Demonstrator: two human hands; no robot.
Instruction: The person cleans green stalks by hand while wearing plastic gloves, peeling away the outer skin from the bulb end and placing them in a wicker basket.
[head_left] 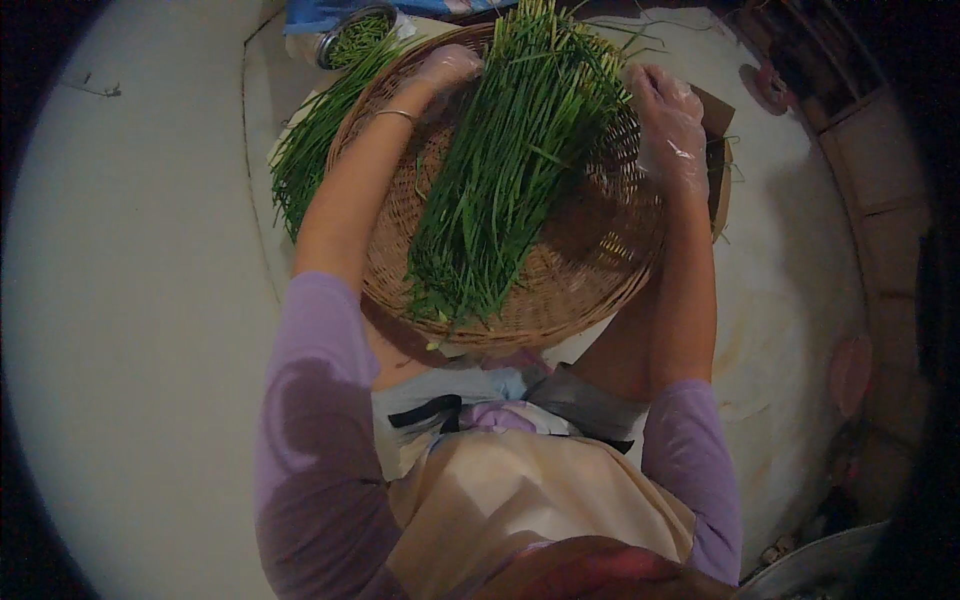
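Note:
A long bundle of garlic chives (510, 170) lies in a round, shallow wicker basket (580, 300) over my lap, its pale stem ends at the far side and dark green leaf tips toward me. Both hands wear clear plastic gloves. My left hand (448, 70) is closed by the bundle's far left edge, inside the basket's far rim; its fingertips are partly hidden. On the other side, my right hand (668, 115) is curled shut beside the stem ends, over the basket's right rim. What either hand grips cannot be made out.
More garlic chives (315, 150) lie outside the basket's left rim. Behind them stands a round metal container (360, 38) holding short green pieces. A cardboard box (718, 165) sits beyond the right rim. Pale floor (140, 300) surrounds me, with a metal basin (830, 570) at lower right.

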